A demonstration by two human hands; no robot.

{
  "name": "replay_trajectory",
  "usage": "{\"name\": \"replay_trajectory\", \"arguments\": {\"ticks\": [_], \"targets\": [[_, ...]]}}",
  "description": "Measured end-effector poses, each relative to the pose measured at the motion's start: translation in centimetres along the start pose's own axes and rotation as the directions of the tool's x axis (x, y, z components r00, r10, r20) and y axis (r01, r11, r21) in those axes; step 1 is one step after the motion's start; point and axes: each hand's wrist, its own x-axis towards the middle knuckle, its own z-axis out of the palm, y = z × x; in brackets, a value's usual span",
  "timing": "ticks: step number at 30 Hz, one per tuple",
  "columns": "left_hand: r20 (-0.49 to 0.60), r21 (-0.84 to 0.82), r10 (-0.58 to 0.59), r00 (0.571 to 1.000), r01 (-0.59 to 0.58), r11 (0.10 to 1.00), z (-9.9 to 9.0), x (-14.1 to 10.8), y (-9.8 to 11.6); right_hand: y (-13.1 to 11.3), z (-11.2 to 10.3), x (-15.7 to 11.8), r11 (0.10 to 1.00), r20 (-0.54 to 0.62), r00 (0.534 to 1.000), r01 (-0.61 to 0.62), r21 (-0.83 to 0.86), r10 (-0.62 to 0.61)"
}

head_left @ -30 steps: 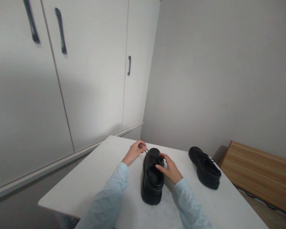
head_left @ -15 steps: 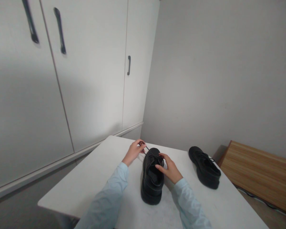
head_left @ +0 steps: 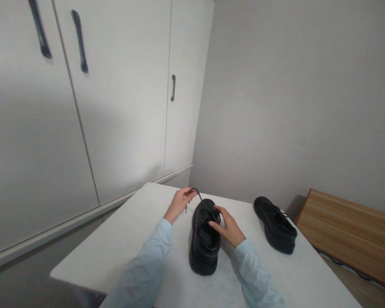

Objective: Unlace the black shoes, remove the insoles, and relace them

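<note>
The left hand (head_left: 180, 204) pinches a lace (head_left: 199, 196) of the nearer shoe (head_left: 204, 259), upright on the white table (head_left: 131, 239), while the right hand (head_left: 227, 227) spans its lacing (whether gripping, I cannot tell).

One shoe (head_left: 203, 261) sits in the middle of the table (head_left: 139, 214), with its toe at the far end. The left hand (head_left: 178, 205) is left of the toe, holding the lace (head_left: 199, 195). The right hand (head_left: 228, 226) is on the shoe's right side. The other shoe (head_left: 277, 226) is on the table, farther right. The cupboard (head_left: 125, 107) is far left, the wall (head_left: 291, 94) is behind the table, and a board (head_left: 349, 231) is past its right side.
</note>
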Motion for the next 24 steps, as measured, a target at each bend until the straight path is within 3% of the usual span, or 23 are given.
{"name": "replay_trajectory", "arguments": {"ticks": [5,11,15,19,24], "targets": [[-0.026,0.011,0.05,0.998,-0.049,0.999,-0.2,-0.1,0.3,-0.6,-0.3,0.0,1.0,0.001,1.0,-0.007,0.022,0.007],[-0.098,-0.187,-0.003,0.995,-0.016,0.982,-0.3,-0.3,0.1,-0.4,-0.6,0.3,0.996,-0.1,0.993,-0.054,0.077,0.061],[0.038,-0.312,0.0,0.999,0.012,0.95,-0.2,-0.6,0.5,0.5,-0.6,0.5,0.997,-0.175,0.982,-0.066,0.033,0.071],[0.234,-0.341,0.046,0.971,0.038,0.939,0.0,-1.2,1.2,1.0,-0.4,0.5,0.998,-0.191,0.98,-0.056,-0.011,0.053],[0.306,-0.289,0.034,0.951,0.058,0.956,0.1,-1.2,1.4,1.3,-0.2,0.5,0.998,-0.196,0.98,-0.051,-0.044,0.041]]}}
